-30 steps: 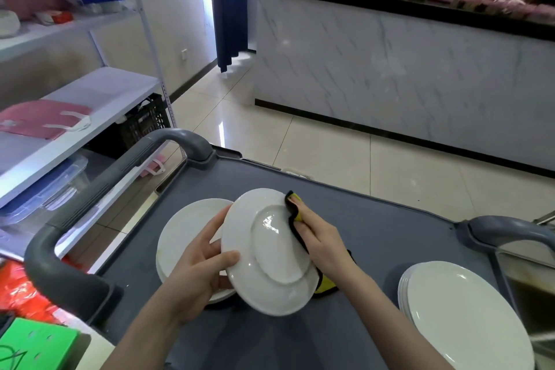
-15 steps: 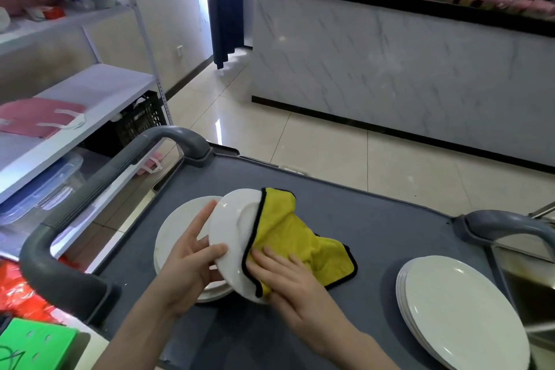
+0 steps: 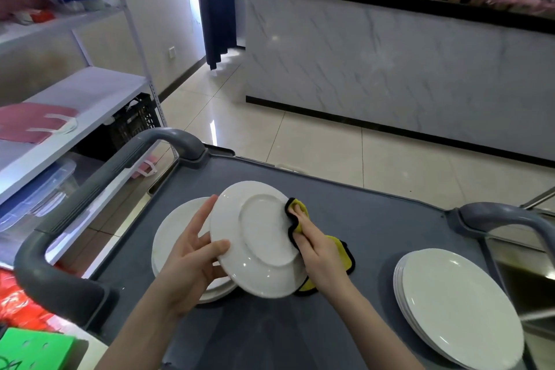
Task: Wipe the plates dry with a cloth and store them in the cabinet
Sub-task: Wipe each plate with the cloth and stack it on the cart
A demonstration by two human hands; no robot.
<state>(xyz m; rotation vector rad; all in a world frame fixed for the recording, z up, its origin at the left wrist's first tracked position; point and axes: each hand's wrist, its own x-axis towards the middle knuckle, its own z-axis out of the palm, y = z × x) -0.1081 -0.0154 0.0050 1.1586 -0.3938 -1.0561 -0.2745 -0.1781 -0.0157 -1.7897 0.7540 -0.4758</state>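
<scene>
I hold a white plate (image 3: 258,240) tilted above the grey cart top (image 3: 375,228), its underside with the foot ring facing me. My left hand (image 3: 192,258) grips its left rim, thumb on the underside and fingers behind. My right hand (image 3: 315,246) grips a yellow cloth (image 3: 341,252) with black edging against the plate's right rim; most of the cloth lies behind the plate and hand. Under the held plate sits a stack of white plates (image 3: 174,231) on the cart's left. Another stack of white plates (image 3: 459,306) rests on the cart's right.
Grey cart handles rise at the left (image 3: 99,186) and right (image 3: 504,216). A white shelf rack (image 3: 90,117) with pink bags and plastic boxes stands to the left. A marble-fronted counter (image 3: 390,63) runs across the tiled floor ahead. A green item (image 3: 33,351) lies bottom left.
Half a second ago the yellow cloth was spread over the plate's near face under my right hand. Now the plate's underside faces me bare and the cloth is bunched at its right rim.
</scene>
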